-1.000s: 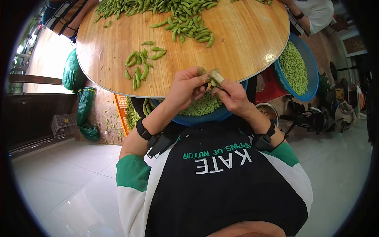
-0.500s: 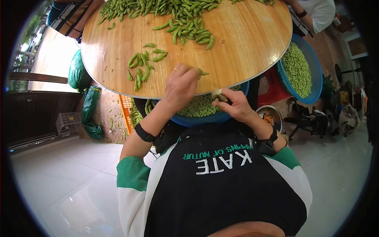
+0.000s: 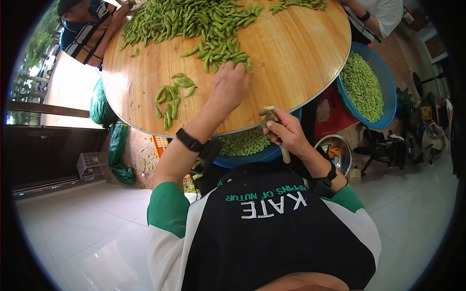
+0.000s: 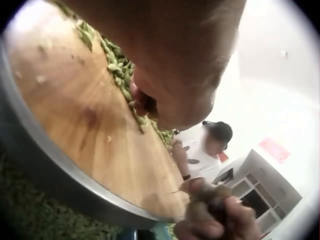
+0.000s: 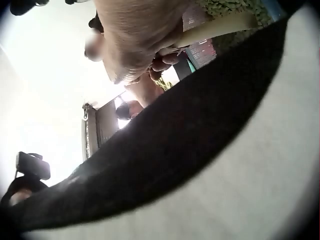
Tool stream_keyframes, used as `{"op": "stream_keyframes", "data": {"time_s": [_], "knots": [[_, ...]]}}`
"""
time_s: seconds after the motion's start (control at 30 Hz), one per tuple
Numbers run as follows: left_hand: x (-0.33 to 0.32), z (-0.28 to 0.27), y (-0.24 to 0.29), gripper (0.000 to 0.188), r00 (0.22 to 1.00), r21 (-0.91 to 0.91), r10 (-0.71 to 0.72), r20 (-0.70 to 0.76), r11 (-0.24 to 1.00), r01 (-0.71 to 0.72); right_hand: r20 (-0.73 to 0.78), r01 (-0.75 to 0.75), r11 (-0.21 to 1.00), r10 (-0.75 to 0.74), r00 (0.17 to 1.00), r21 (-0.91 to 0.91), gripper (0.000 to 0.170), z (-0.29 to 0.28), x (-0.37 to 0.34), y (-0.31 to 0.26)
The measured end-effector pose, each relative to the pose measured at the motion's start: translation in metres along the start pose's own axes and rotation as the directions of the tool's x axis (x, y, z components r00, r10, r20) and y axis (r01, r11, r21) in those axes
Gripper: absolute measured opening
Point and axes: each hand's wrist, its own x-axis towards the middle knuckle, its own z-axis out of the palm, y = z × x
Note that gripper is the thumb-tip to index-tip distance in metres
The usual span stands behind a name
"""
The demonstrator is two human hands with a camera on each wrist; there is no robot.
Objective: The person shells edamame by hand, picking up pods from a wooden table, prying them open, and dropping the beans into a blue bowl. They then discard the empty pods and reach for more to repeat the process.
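My left hand (image 3: pixel 230 86) reaches over the round table, its bent fingers down at the near edge of a pile of green soybean pods (image 3: pixel 221 51). Whether a pod is pinched there I cannot tell, as the back of the hand hides the fingertips. My right hand (image 3: pixel 290 132) is just off the table's near edge, gripping a tool by its pale, stick-like handle (image 5: pixel 220 27), which sticks out below the palm. Tan wrapping (image 3: pixel 267 111) shows at the fingertips of that hand. Under it, a blue basin (image 3: pixel 262 156) holds shelled beans (image 3: pixel 245 143).
The wooden table (image 3: pixel 291 63) also bears a small heap of pods (image 3: pixel 169 99) at left. Another blue basin (image 3: pixel 390 94) of beans stands at right, near a metal bowl (image 3: pixel 345 160). Two other people sit at the far side. An orange crate (image 3: pixel 160 144) is below the left edge.
My hands were together a second ago. The left has since moved forward to the pods, while the right has stayed near the table edge and turned, so the pale handle shows.
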Motion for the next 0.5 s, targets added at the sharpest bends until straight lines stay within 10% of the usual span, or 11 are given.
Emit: {"op": "stream_keyframes", "data": {"time_s": [0.23,0.3,0.33,0.4,0.5], "knots": [[0.001,0.001,0.003,0.019,0.982,-0.212,-0.111,0.154,0.967,0.142,-0.175,0.08,0.984,-0.052,0.983,0.159,0.028,-0.011,0.007,-0.003],[-0.012,-0.012,0.009,0.012,0.946,-0.589,-0.165,0.28,0.749,0.305,-0.204,0.074,0.953,-0.014,0.979,0.292,0.034,-0.012,0.012,-0.009],[-0.017,-0.021,0.016,0.012,0.945,-0.59,-0.165,0.284,0.747,0.308,-0.165,0.045,0.95,0.007,0.986,0.309,0.037,-0.011,0.013,-0.009],[-0.029,-0.037,0.027,0.011,0.82,-0.761,-0.236,0.522,0.307,0.572,-0.102,0.02,0.945,0.014,0.995,0.325,0.038,-0.005,0.015,-0.008],[-0.047,-0.039,0.025,0.009,0.789,-0.781,-0.208,0.578,0.139,0.609,0.019,0.006,0.942,-0.014,1.0,0.335,0.039,0.006,0.016,-0.01]]}}
